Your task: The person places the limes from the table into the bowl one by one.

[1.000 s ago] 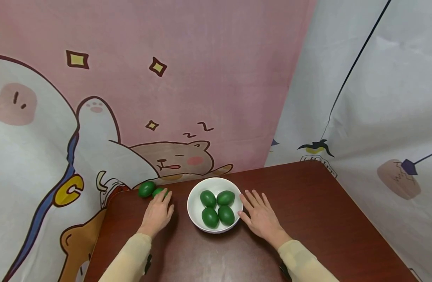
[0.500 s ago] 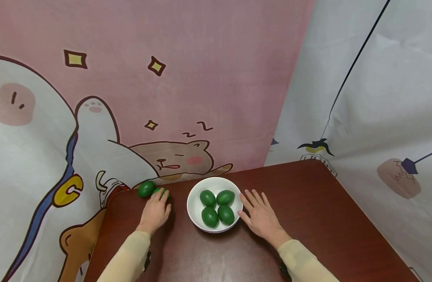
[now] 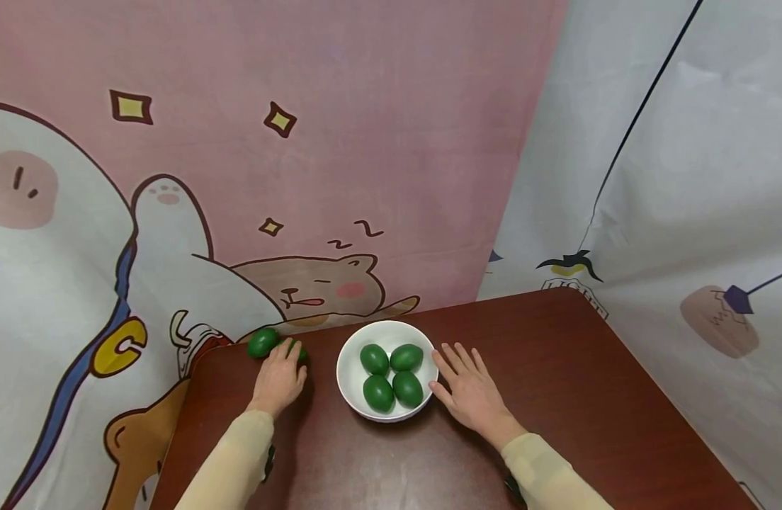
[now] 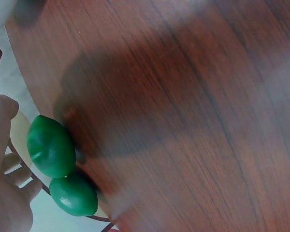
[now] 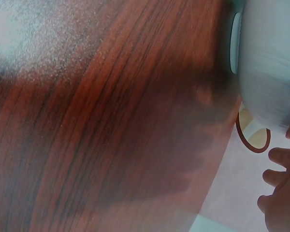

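Green near fruit at the left hand

Position: The near fruit is lying just beyond the palm of the left hand, close to the far edge of the bench, its long axis running roughly along that edge. The fingers are partly covering it in the head view. The second loose fruit is sitting on its outer side, farther from the bowl; the two are appearing to touch end to end in the left wrist view. The left hand is clearly being the nearer one to both.

Hand state: The left hand is staying ungripped, its fingers lying relaxed over the fruit; contact is not showing clearly. The right hand is extending spread, unclenched fingers beside the bowl's right rim, grasping nothing; whether they are touching it cannot be told.

Materials: The bowl is standing between the hands, round, white and smooth, and is containing four green fruits. All fruits are showing glossy, egg-like bodies. Dark reddish-brown, streaked wood grain is covering the bench; a printed cloth is hanging behind.
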Action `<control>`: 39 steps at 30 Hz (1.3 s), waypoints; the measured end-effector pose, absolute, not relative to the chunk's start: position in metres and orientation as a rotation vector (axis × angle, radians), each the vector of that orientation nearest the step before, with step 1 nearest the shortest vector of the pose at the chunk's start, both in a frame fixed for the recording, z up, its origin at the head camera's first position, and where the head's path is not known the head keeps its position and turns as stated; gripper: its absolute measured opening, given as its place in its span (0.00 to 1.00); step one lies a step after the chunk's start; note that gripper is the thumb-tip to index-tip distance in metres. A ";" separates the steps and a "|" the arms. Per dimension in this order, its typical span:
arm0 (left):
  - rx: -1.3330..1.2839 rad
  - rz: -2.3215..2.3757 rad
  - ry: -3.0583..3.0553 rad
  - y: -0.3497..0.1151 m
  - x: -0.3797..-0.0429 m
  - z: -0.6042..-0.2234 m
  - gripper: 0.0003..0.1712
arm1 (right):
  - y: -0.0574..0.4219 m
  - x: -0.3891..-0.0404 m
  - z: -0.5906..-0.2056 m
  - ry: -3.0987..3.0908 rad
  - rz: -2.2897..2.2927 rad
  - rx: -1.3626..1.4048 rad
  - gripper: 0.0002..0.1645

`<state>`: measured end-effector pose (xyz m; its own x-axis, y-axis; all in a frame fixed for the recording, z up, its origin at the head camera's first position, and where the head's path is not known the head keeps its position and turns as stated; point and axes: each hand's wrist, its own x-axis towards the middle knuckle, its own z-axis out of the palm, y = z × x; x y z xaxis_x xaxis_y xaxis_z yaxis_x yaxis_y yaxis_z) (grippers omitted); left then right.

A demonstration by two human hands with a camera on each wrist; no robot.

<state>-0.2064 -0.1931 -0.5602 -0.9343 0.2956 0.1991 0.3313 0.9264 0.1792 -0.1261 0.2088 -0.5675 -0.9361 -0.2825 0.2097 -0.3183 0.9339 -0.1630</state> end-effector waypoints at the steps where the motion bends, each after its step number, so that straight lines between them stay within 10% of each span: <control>1: -0.473 -0.318 -2.919 -0.193 -0.207 -0.560 0.31 | 0.209 -0.126 -0.567 -2.910 0.296 0.455 0.39; 39: -0.272 -0.409 -3.055 -0.201 -0.228 -0.571 0.33 | 0.208 -0.126 -0.566 -2.919 0.340 0.445 0.39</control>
